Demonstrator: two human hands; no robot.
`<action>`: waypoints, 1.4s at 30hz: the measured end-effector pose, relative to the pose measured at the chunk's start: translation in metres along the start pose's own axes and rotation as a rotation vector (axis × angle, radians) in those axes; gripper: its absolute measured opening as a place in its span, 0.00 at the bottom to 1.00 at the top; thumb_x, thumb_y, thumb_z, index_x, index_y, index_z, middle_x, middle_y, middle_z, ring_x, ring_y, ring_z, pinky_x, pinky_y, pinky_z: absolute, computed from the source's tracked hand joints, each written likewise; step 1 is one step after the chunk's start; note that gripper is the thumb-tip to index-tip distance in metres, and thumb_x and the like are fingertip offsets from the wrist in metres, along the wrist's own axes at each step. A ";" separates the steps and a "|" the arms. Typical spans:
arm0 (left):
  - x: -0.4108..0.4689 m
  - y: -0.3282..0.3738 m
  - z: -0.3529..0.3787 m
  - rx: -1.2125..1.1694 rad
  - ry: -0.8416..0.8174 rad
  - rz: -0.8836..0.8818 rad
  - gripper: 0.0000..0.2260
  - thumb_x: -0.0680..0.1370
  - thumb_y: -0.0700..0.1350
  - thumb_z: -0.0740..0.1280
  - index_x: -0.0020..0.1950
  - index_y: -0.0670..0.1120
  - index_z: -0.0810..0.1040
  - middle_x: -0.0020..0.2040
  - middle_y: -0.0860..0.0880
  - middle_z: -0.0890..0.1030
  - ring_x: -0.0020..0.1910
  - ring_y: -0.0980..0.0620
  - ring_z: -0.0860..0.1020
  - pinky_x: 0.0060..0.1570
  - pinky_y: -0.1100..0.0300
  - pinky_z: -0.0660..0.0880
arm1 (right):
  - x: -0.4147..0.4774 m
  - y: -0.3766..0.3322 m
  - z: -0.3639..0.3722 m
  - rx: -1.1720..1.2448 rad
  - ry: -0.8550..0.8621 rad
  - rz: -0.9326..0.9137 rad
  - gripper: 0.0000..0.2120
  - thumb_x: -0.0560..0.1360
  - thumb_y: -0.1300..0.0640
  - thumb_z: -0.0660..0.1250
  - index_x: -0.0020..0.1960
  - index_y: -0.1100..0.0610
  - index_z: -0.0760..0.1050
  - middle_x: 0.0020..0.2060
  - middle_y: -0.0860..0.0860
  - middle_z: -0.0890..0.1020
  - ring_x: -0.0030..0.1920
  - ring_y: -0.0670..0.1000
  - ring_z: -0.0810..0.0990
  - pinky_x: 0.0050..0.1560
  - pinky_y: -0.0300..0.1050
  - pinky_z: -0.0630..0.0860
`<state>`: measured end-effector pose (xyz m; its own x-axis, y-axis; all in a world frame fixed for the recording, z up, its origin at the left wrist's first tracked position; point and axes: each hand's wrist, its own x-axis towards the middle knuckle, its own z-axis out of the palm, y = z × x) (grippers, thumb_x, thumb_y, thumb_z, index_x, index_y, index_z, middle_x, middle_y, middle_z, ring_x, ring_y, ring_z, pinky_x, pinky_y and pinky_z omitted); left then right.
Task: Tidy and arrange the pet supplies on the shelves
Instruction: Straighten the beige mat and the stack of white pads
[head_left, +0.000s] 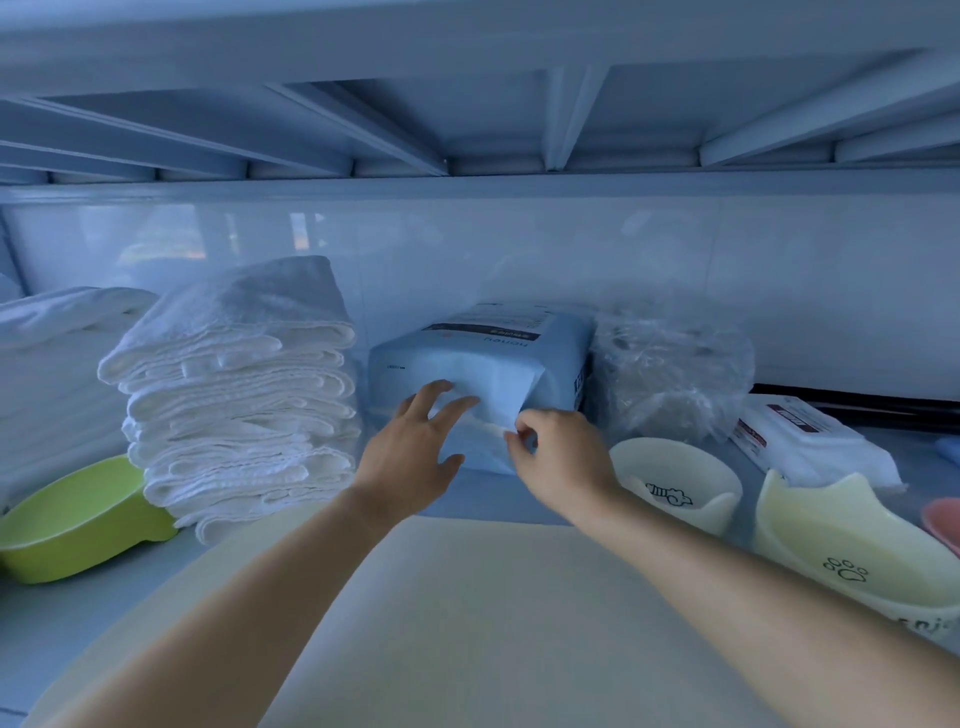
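Note:
A blue plastic-wrapped pack (467, 358) of pet pads stands at the back middle of the shelf (78, 618), against the white wall. My left hand (410, 452) lies against its front face with fingers spread and straight. My right hand (561, 457) is at the pack's lower right front, its fingers curled and pinching the folded wrapper flap. A tall stack of folded white towels (239, 395) stands just left of the pack.
A green bowl (78, 525) sits at the front left. A crumpled clear plastic bag (670, 374) stands right of the pack. Two cream pet bowls (680, 483) (852, 551) and a white wipes pack (800, 441) fill the right side. A cream mat (493, 623) lies below my arms. The upper shelf hangs low overhead.

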<state>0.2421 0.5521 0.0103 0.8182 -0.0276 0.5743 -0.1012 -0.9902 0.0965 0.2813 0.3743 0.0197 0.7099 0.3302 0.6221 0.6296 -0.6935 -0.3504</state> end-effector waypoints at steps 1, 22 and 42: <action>0.001 -0.001 0.000 0.006 0.001 0.010 0.29 0.74 0.48 0.68 0.71 0.60 0.61 0.72 0.56 0.58 0.69 0.52 0.63 0.42 0.57 0.77 | 0.003 0.001 -0.002 0.003 0.004 0.000 0.11 0.75 0.55 0.63 0.36 0.59 0.73 0.31 0.53 0.79 0.33 0.56 0.75 0.33 0.48 0.73; 0.046 -0.003 -0.013 0.254 0.122 0.150 0.52 0.73 0.37 0.67 0.68 0.59 0.21 0.76 0.51 0.36 0.76 0.47 0.40 0.73 0.47 0.47 | 0.044 -0.010 -0.049 0.172 0.333 -0.047 0.16 0.75 0.57 0.67 0.34 0.64 0.69 0.25 0.59 0.72 0.27 0.55 0.67 0.31 0.48 0.64; 0.065 -0.013 -0.039 0.349 0.364 0.396 0.37 0.59 0.31 0.75 0.68 0.45 0.73 0.68 0.42 0.72 0.65 0.38 0.72 0.58 0.38 0.72 | 0.039 -0.002 -0.029 -0.210 0.223 -0.148 0.50 0.71 0.55 0.72 0.72 0.51 0.32 0.76 0.53 0.48 0.75 0.56 0.53 0.73 0.42 0.50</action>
<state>0.2742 0.5681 0.0779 0.5059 -0.4126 0.7575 -0.1161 -0.9028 -0.4142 0.2989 0.3699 0.0653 0.5150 0.3048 0.8011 0.6250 -0.7732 -0.1075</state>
